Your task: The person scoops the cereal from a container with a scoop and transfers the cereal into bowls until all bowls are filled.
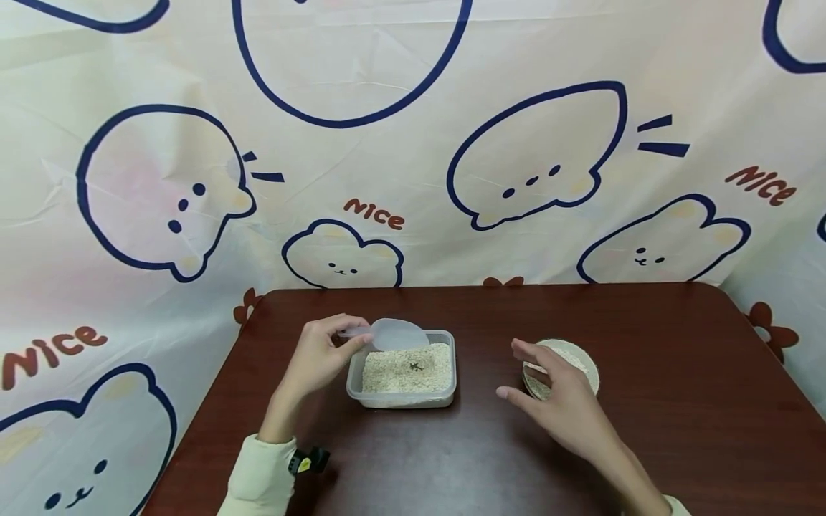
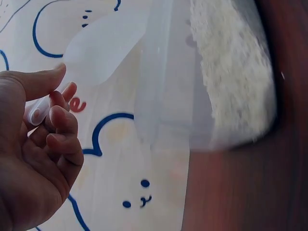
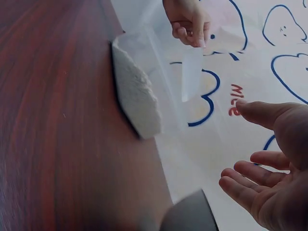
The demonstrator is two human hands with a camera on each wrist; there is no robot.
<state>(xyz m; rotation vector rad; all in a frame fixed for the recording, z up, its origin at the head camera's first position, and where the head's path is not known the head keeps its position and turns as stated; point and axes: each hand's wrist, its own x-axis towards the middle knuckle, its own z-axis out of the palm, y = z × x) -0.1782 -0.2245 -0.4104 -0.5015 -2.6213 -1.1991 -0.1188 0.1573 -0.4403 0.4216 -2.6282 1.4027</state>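
My left hand (image 1: 323, 358) pinches the handle of a translucent white plastic scoop (image 1: 396, 335) between thumb and fingers. The scoop is held above the back part of a clear plastic container (image 1: 401, 401). Pale grains resembling rice (image 1: 393, 373) fill much of that container, with a small dark patch on their surface. In the left wrist view, the scoop (image 2: 103, 48) shows its broad blade beyond the fingertips. My right hand (image 1: 564, 405) is spread beside and partly over a round bowl (image 1: 589, 362), hiding some of it. Nothing is held in the right hand. Something whitish is visible inside the bowl.
A dark reddish-brown table (image 1: 413, 466) carries the container and the bowl, with bare wood between them. Behind the table hangs a pale cloth (image 1: 426, 172) printed with blue cartoon outlines. A black device (image 1: 310, 461) is strapped at the left wrist.
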